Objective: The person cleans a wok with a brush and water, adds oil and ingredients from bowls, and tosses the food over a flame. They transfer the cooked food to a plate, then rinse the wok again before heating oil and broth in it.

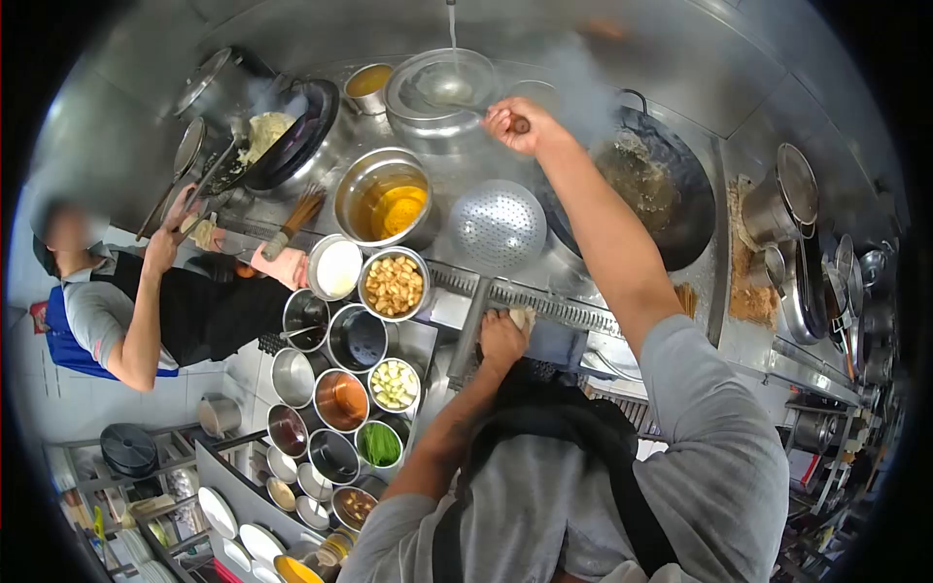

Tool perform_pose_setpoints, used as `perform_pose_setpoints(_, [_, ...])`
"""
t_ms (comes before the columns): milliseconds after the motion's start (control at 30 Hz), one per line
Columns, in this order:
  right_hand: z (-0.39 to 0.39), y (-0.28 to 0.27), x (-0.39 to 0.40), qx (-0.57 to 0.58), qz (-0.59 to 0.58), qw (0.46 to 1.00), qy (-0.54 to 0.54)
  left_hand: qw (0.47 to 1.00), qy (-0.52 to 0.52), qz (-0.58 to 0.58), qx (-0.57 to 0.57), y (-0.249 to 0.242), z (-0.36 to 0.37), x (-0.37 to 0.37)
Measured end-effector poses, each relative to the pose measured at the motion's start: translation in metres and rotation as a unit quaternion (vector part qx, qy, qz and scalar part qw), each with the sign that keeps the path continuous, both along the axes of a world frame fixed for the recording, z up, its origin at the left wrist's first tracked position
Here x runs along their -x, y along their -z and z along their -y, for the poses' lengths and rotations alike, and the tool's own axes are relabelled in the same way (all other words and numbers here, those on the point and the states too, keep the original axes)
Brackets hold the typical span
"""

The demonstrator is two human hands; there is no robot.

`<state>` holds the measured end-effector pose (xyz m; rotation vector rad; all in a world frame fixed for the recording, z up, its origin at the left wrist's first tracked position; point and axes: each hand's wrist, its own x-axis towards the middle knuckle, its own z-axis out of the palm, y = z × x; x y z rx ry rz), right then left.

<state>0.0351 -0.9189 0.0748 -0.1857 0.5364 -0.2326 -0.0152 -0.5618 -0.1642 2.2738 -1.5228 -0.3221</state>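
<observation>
My left hand is closed around the handle of the perforated skimmer, whose head rests on the bench rim beside the oil bowl; a nudge could tip it. Farther off, my right hand grips the ladle handle under running water; splashes could reach the steaming wok and spit.

Shiny perforated metal strainer, blackened matt wok, glossy steel bowls
</observation>
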Motion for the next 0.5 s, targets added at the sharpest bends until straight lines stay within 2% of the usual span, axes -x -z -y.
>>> perform_pose_setpoints(33, [-0.015, -0.012, 0.018, -0.003, -0.001, 1.0, 0.0, 1.0, -0.018, -0.003, -0.018, 0.003, -0.001, 0.004])
perform_pose_setpoints(67, [-0.025, -0.022, 0.038, 0.04, -0.003, 0.999, 0.023, 0.999, -0.033, 0.003, 0.011, -0.01, -0.001, 0.009])
perform_pose_setpoints(100, [-0.029, -0.033, 0.057, 0.085, -0.005, 0.995, 0.048, 0.999, -0.029, 0.004, 0.013, -0.011, 0.004, 0.009])
perform_pose_setpoints(167, [-0.037, -0.045, 0.107, 0.101, -0.002, 0.994, 0.052, 0.998, -0.011, 0.067, -0.006, -0.007, -0.004, 0.018])
perform_pose_setpoints(233, [-0.042, -0.071, 0.162, 0.133, 0.002, 0.989, 0.064, 0.998, -0.019, 0.062, 0.002, -0.008, -0.003, 0.023])
perform_pose_setpoints(300, [-0.061, -0.096, 0.223, 0.221, -0.064, 0.971, 0.058, 0.998, -0.047, 0.032, -0.011, -0.018, 0.0, 0.029])
perform_pose_setpoints(367, [-0.063, -0.105, 0.281, 0.288, -0.139, 0.947, 0.038, 0.993, -0.073, 0.061, 0.07, -0.052, -0.01, 0.049])
perform_pose_setpoints(400, [-0.069, -0.112, 0.308, 0.318, -0.186, 0.929, 0.042, 0.994, -0.06, 0.055, 0.068, -0.071, -0.008, 0.069])
perform_pose_setpoints(467, [-0.083, -0.125, 0.354, 0.374, -0.283, 0.882, 0.044, 0.985, 0.028, -0.01, 0.169, -0.105, -0.01, 0.102])
perform_pose_setpoints(500, [-0.089, -0.127, 0.374, 0.402, -0.33, 0.853, 0.041, 0.986, 0.026, -0.015, 0.166, -0.113, -0.006, 0.121])
